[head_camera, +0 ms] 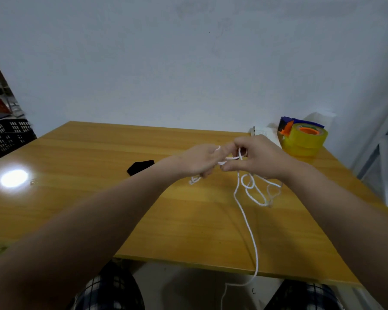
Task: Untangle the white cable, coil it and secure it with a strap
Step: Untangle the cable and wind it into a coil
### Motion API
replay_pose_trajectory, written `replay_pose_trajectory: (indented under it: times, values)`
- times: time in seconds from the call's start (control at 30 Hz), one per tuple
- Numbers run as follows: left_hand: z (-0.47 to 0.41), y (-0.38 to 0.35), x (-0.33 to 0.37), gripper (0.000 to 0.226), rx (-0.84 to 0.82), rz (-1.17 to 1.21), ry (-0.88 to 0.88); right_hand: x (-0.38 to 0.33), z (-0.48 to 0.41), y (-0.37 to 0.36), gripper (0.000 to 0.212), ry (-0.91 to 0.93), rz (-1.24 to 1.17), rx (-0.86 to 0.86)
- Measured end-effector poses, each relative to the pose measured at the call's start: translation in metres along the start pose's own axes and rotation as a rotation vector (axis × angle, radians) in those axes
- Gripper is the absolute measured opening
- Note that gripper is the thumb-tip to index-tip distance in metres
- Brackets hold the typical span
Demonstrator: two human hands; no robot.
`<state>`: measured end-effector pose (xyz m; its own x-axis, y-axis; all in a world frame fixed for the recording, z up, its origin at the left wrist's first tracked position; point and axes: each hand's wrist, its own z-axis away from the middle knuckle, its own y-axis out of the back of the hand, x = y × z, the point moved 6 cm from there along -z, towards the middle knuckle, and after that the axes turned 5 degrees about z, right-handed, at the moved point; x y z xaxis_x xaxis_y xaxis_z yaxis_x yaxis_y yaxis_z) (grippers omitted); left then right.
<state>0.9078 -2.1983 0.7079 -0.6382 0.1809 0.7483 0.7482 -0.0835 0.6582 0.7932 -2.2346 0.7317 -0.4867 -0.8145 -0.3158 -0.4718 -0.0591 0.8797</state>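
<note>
A thin white cable (244,211) lies on the wooden table (99,198). Loose loops of it rest right of centre, and one long strand runs toward me and hangs over the front edge. My left hand (199,161) and my right hand (258,155) meet above the table's middle. Both pinch a knotted stretch of the cable between their fingertips. A short piece of cable shows below my left hand. A black strap (140,167) lies flat on the table, left of my left hand and apart from it.
A yellow tape roll in a blue and orange dispenser (304,137) stands at the table's back right, with a white box (263,133) beside it. A black crate (8,137) sits off the table's left. A lamp glare (14,177) marks the left side.
</note>
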Motion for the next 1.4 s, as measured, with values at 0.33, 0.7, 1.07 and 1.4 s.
replay_pose_trajectory:
  times: [0.33,0.7,1.07,1.4]
  values:
    - [0.013,0.011,-0.047,0.048,0.096,0.152,0.058,0.039,0.023,-0.002,0.046,-0.274,-0.251,-0.018]
    - [0.009,0.005,-0.037,0.060,0.037,0.304,0.094,0.007,0.008,-0.044,0.014,-0.277,-0.248,-0.078]
    - [-0.006,0.014,-0.049,0.028,0.160,-0.406,0.135,0.015,0.009,-0.017,0.029,-0.328,-0.310,0.123]
    - [-0.010,0.012,-0.080,0.059,0.144,-0.421,0.285,0.014,0.008,-0.019,0.029,-0.362,-1.329,0.469]
